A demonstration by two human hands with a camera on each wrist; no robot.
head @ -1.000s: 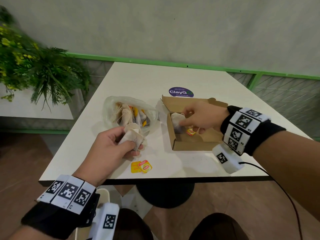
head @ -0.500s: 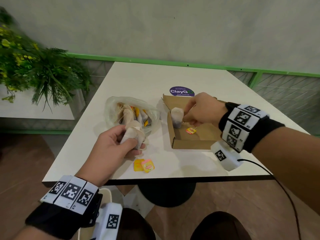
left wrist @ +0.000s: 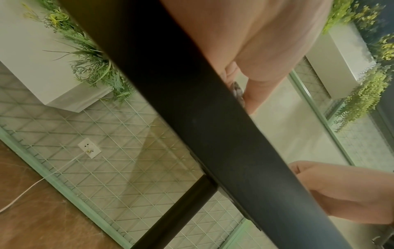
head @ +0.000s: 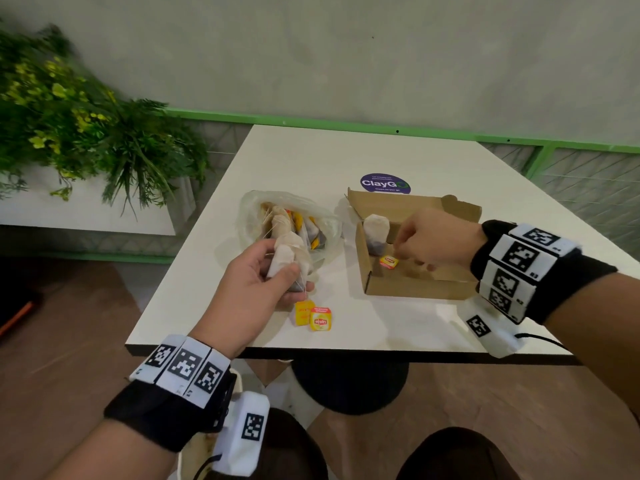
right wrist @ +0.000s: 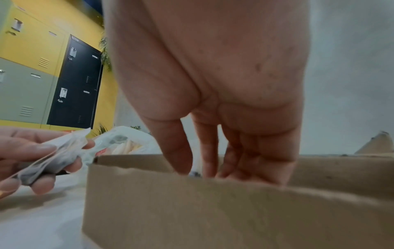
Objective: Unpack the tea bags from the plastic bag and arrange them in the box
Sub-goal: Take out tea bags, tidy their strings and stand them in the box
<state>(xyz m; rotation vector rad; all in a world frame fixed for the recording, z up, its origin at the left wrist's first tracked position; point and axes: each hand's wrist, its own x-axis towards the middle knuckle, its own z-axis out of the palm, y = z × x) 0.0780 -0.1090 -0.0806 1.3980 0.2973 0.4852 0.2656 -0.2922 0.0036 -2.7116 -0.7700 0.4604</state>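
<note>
The right hand (head: 431, 239), fingers curled, is now letting go of a tea bag (head: 375, 233) standing upright in the box (head: 415, 289); the left hand (head: 256, 289) is gripping more tea bags (head: 287, 259) beside the plastic bag (head: 322, 216), so filling is just starting.

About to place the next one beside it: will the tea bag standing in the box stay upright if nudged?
Probably not. The tea bag stands on its narrow end, leaning on the box wall, so a nudge would likely tip it. It looks like thin, soft paper, so it should crumple, not resist. Its tag lies loose on the floor and may drag.
</note>
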